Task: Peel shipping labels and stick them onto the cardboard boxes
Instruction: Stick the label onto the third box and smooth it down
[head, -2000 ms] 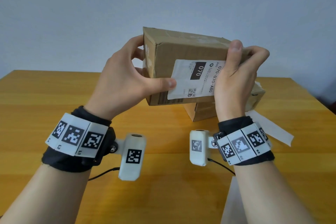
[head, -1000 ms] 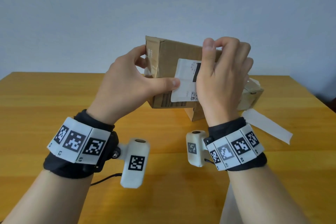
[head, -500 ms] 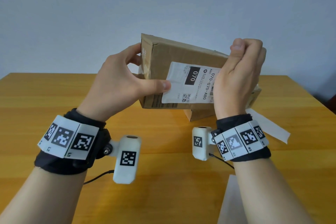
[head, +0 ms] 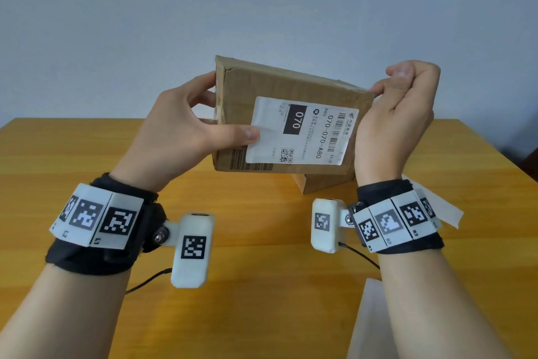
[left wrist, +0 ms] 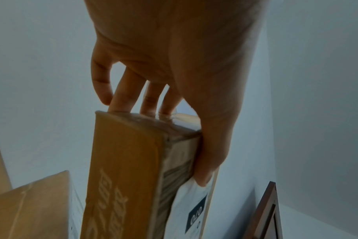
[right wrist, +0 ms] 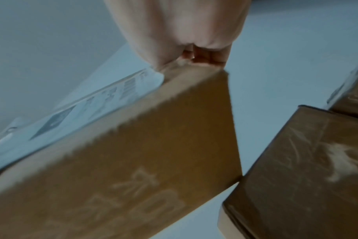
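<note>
A brown cardboard box (head: 262, 87) is held up above the table, tilted down to the right. A white shipping label (head: 302, 131) marked 070 lies flat on its near face. My left hand (head: 186, 125) grips the box's left end, thumb on the label's left edge and fingers behind. My right hand (head: 398, 114) is curled at the right end, fingertips on the upper right corner. The left wrist view shows the left hand (left wrist: 174, 56) clamping the box (left wrist: 123, 161) beside the label (left wrist: 192, 203). In the right wrist view, the right hand (right wrist: 178, 29) sits on the box's (right wrist: 133, 153) corner by the label (right wrist: 82, 110).
A second cardboard box (head: 320, 182) stands on the wooden table (head: 262, 242) right behind the held one. A white backing strip (head: 445, 210) lies at the right past my wrist. A white sheet (head: 366, 323) lies at the near edge. Another box (right wrist: 351, 97) shows at the right.
My right hand slid left across the label, then back to the box's right end, which leaves the whole label uncovered. The box has tipped and risen slightly. The left hand's grip is unchanged.
</note>
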